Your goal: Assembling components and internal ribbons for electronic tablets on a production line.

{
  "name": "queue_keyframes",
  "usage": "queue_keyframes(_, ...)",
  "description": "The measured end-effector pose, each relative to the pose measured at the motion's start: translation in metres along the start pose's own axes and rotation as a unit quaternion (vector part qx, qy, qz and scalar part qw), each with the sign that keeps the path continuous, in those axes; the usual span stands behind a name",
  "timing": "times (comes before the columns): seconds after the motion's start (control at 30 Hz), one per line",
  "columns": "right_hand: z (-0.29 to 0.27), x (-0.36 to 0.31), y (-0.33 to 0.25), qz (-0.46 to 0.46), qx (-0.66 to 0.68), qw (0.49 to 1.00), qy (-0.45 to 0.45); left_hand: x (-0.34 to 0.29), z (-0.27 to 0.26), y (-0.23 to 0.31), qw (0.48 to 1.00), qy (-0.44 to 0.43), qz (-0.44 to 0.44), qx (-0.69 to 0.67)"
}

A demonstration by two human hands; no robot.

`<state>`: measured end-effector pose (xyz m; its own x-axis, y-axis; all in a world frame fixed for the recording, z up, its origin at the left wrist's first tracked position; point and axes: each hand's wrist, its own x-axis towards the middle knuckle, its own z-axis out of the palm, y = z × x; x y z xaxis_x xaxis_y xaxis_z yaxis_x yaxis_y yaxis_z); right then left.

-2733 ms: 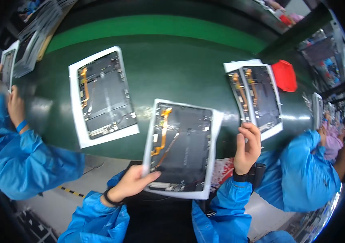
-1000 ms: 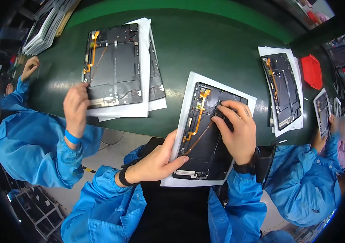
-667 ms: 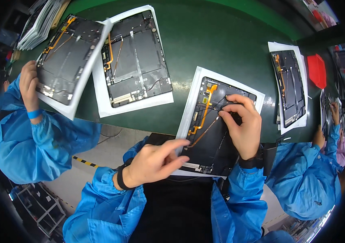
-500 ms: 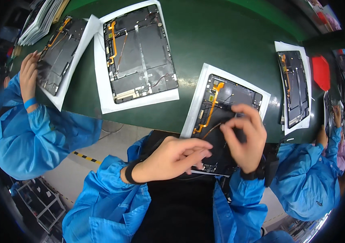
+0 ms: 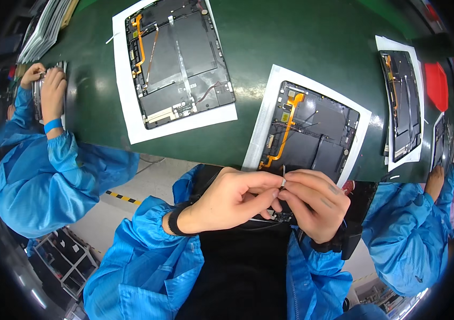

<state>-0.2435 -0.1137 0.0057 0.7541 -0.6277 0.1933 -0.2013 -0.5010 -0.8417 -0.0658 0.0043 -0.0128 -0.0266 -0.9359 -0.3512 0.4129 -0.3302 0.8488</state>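
Observation:
An opened black tablet chassis point(image 5: 312, 133) with an orange flex cable lies on a white sheet point(image 5: 269, 114) at the near edge of the green belt point(image 5: 269, 42). My left hand point(image 5: 232, 197) and my right hand point(image 5: 315, 205) meet just below that chassis. Their fingertips pinch one small white part point(image 5: 283, 181) between them, and it is too small to identify. My hands hide the chassis's lower edge.
A second opened chassis point(image 5: 179, 58) on white paper lies up left. A third chassis point(image 5: 404, 104) sits at the right beside a red tray point(image 5: 438, 85). One person in blue sleeves point(image 5: 51, 96) works at the left, another point(image 5: 437, 181) at the right. Stacked panels point(image 5: 43, 29) lie top left.
The chassis in front of me has slid further off. My hands have come off its face and drawn together below it, pinching a small white part. The left person's panel is out of sight.

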Motion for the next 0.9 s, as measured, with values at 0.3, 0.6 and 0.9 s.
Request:
queue_keyframes(0.3,0.002,0.001,0.002,-0.078,-0.066,0.995,0.009,0.000,-0.001,0.001,0.993,0.015,0.070,0.092)
queue_keyframes(0.6,-0.003,0.004,0.000,0.091,0.032,0.995,-0.020,0.004,-0.004,0.007,0.973,0.003,0.104,0.208)
queue_keyframes(0.9,-0.087,-0.033,0.012,0.309,-0.104,0.945,0.018,-0.008,-0.012,0.006,0.997,0.046,0.033,0.057)
